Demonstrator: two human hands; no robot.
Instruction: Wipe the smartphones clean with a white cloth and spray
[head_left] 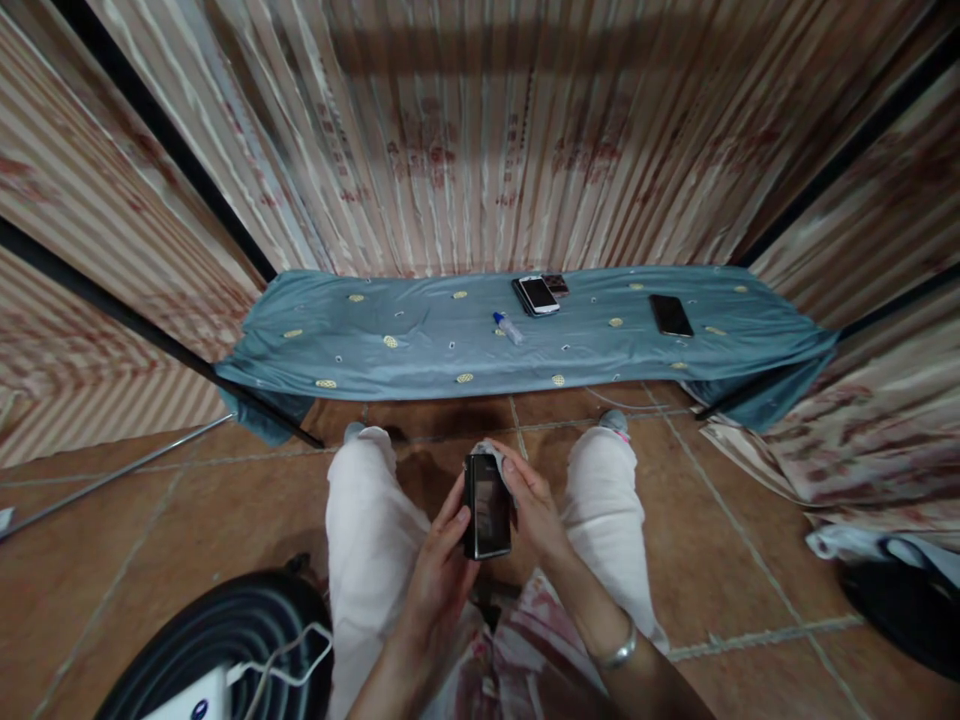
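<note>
I sit with my knees apart and hold a black phone (487, 505) upright over my lap. My left hand (441, 565) grips its left edge and lower end. My right hand (534, 500) presses a small pale cloth (487, 452) against the phone's upper right side. On the low bench covered with a blue-green cloth (420, 340) ahead of me lie a white phone on a dark one (537, 294), a black phone (670, 315) further right, and a small clear bottle with a blue cap (508, 327).
Striped curtains (480, 130) close the space behind and beside the bench. The floor is brown tile (187, 510). A black ribbed fan-like object with a white cable (240, 640) sits at my lower left. A dark bag (900, 600) lies at the right.
</note>
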